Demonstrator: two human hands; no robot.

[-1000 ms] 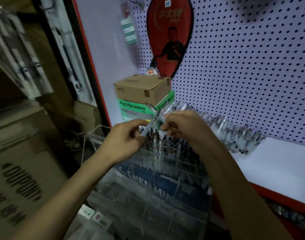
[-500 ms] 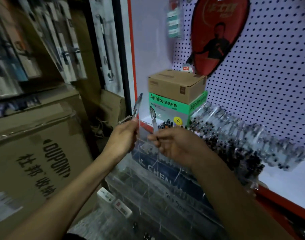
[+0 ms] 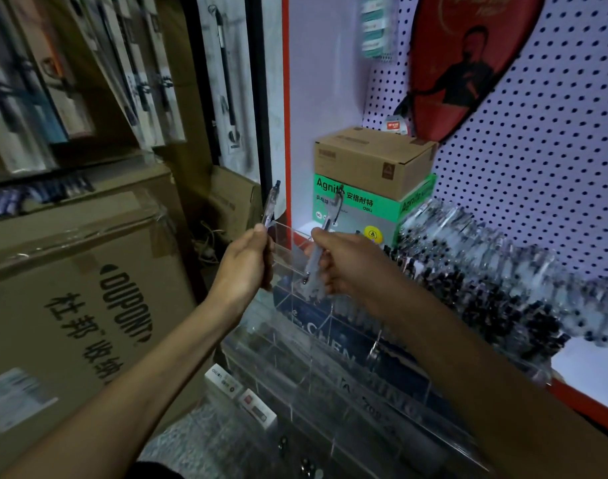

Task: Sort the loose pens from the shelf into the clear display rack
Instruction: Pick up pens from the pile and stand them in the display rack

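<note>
Hands have split apart since earlier: left hand [image 3: 247, 262] pinches one pen [image 3: 270, 205], right hand [image 3: 344, 261] another pen [image 3: 325, 236], over the clear rack [image 3: 330, 340]. Light, slick barrels; hold mid-barrel.

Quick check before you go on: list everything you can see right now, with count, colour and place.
clear plastic pens in hand: two, clear with dark tips, one per hand
clear acrylic display rack: one, transparent, below the hands
loose pen pile: many, clear and black, on white shelf at right
brown cardboard box: one, on green box
red paddle cover: one, on white pegboard
large taped carton: one, brown, left
left hand: grips one pen
right hand: grips the other
</note>
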